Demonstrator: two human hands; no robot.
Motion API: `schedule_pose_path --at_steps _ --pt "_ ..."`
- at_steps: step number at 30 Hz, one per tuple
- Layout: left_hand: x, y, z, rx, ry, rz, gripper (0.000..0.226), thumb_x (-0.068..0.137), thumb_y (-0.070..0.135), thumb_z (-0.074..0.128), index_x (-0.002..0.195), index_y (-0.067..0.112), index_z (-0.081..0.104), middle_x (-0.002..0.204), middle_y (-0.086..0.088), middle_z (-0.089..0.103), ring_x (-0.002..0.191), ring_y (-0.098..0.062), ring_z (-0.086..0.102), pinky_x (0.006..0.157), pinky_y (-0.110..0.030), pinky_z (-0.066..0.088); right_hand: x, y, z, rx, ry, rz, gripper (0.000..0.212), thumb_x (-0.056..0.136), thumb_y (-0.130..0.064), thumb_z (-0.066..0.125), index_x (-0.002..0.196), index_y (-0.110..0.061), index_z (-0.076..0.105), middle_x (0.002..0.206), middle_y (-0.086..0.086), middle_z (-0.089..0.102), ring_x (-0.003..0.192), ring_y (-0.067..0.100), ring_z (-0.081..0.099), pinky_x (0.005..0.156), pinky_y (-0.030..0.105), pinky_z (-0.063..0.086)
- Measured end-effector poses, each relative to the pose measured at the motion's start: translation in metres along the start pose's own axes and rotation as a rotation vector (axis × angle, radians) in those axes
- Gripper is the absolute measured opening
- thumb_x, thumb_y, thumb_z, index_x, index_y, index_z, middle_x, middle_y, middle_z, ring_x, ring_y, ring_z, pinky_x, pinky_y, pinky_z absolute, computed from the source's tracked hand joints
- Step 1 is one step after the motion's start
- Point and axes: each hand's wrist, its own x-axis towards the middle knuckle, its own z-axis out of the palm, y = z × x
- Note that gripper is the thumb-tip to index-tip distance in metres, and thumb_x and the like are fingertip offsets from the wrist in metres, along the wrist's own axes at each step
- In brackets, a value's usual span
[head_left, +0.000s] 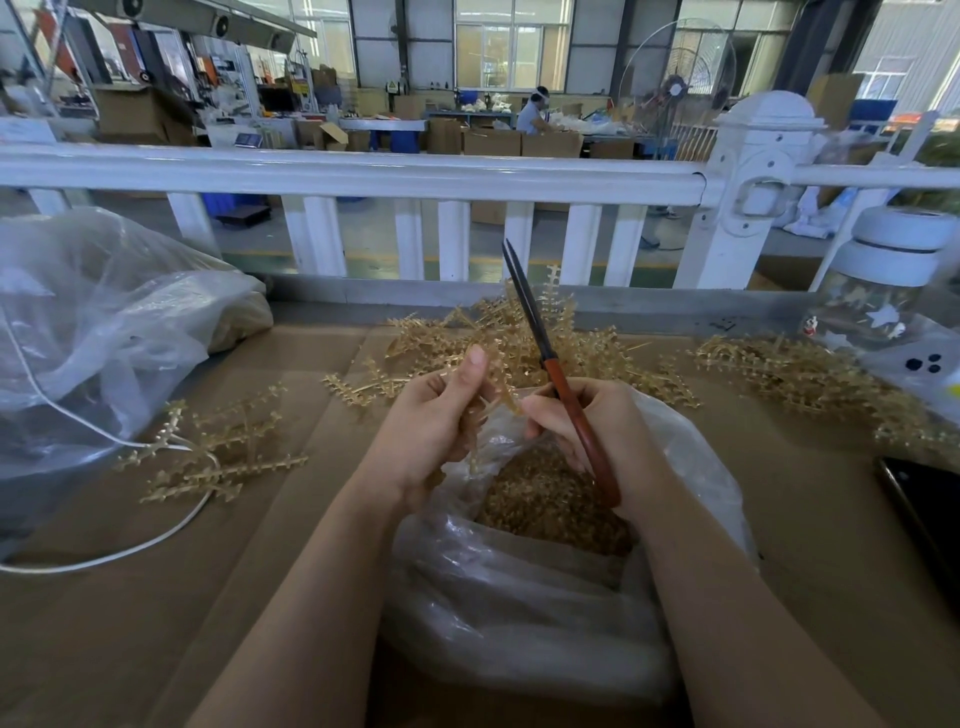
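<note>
Over an open clear plastic bag (519, 597) of clippings, the left hand (431, 431) pinches a thin tan plastic sprig (496, 387), while the right hand (587, 421) curls round red-handled scissors (540, 338); the sprig looks light, springy, brittle, best held by its stem

Left hand (431, 415) grips a golden plastic sprig (493, 395), and right hand (587, 426) holds the red-handled scissors (556, 374), blades up. Both hover over the open plastic bag (519, 597) of trimmed bits.

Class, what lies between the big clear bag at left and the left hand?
Head view: a golden plastic sprig and a white cord, on cardboard.
</note>
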Motion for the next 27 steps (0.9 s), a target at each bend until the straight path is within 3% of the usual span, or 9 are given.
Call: schedule_pose_path --at_steps 2,4,7,10,13,16,20,23,27 --pt "0.001 0.000 -0.003 -0.051 -0.054 0.019 0.049 0.063 0.072 0.076 0.062 0.025 0.060 0.056 0.006 0.031 0.047 -0.009 0.019 0.041 -0.018 0.021 0.000 -0.001 0.001 -0.005 0.003 0.030 0.011 0.090 -0.011 0.074 0.081 -0.004 0.072 0.067 0.008 0.072 0.039 0.000 0.053 0.041 0.008 0.038" --pt "0.001 0.000 -0.006 -0.076 -0.091 0.036 0.045 0.053 0.054 0.090 0.072 0.024 0.062 0.056 0.008 0.039 0.045 -0.007 0.024 0.040 -0.016 0.025 0.001 -0.001 0.002 -0.003 0.020 0.065 0.012 0.090 -0.011 0.073 0.081 -0.005 0.071 0.067 0.009 0.072 0.037 0.002 0.049 0.039 0.010 0.036" --pt "0.002 -0.002 -0.004 0.041 -0.007 0.014 0.038 0.058 0.028 0.093 0.081 0.018 0.064 0.060 0.007 0.053 0.046 -0.005 0.036 0.044 -0.017 0.032 0.003 -0.002 0.000 0.019 0.053 0.106 0.009 0.093 -0.011 0.069 0.085 -0.005 0.070 0.067 0.006 0.071 0.037 0.002 0.048 0.037 0.013 0.035" --pt "0.004 -0.006 -0.002 0.032 0.112 -0.024 0.024 0.060 0.034 0.086 0.070 0.021 0.069 0.055 0.005 0.049 0.043 -0.007 0.034 0.042 -0.017 0.030 0.002 -0.003 0.000 0.054 0.036 0.119 0.008 0.094 -0.011 0.068 0.088 -0.006 0.068 0.067 0.007 0.071 0.038 0.007 0.043 0.037 0.018 0.032" --pt "0.005 -0.007 -0.003 0.001 0.142 -0.053 0.026 0.060 0.038 0.084 0.071 0.020 0.069 0.053 0.008 0.052 0.042 -0.006 0.035 0.040 -0.015 0.030 0.002 -0.004 0.001 0.034 0.022 0.117 0.010 0.095 -0.012 0.067 0.086 -0.008 0.068 0.067 0.007 0.070 0.041 0.012 0.038 0.043 0.026 0.028" --pt "0.003 -0.005 0.000 -0.018 0.166 -0.050 0.043 0.059 0.039 0.085 0.090 0.017 0.064 0.069 0.004 0.064 0.052 -0.009 0.050 0.050 -0.018 0.042 0.003 -0.005 0.001 0.038 0.036 0.131 0.009 0.095 -0.012 0.066 0.089 -0.005 0.068 0.067 0.007 0.071 0.042 0.012 0.039 0.045 0.027 0.028" --pt "0.002 -0.004 0.006 0.044 0.287 0.085 0.081 0.054 0.044 0.091 0.120 0.026 0.046 0.105 0.003 0.064 0.091 -0.011 0.069 0.074 -0.024 0.056 0.004 -0.001 -0.002 0.046 0.074 0.115 0.016 0.097 -0.013 0.064 0.094 0.003 0.067 0.059 0.000 0.066 0.043 0.012 0.041 0.044 0.025 0.029" --pt "0.002 -0.004 0.010 0.274 0.400 0.297 0.081 0.060 0.038 0.092 0.119 0.030 0.037 0.117 0.006 0.054 0.099 0.001 0.060 0.080 -0.012 0.049 0.006 0.003 -0.005 0.099 0.125 0.111 0.018 0.097 -0.014 0.065 0.092 0.003 0.067 0.056 -0.002 0.065 0.041 0.010 0.041 0.042 0.023 0.030" --pt "0.002 -0.010 0.013 0.933 0.671 0.666 0.052 0.062 0.034 0.091 0.095 0.019 0.054 0.104 0.003 0.042 0.097 -0.011 0.036 0.080 -0.030 0.028 0.008 0.006 -0.006 0.129 0.146 0.117 0.017 0.096 -0.013 0.066 0.085 0.001 0.068 0.062 0.001 0.068 0.041 0.010 0.042 0.039 0.020 0.031"
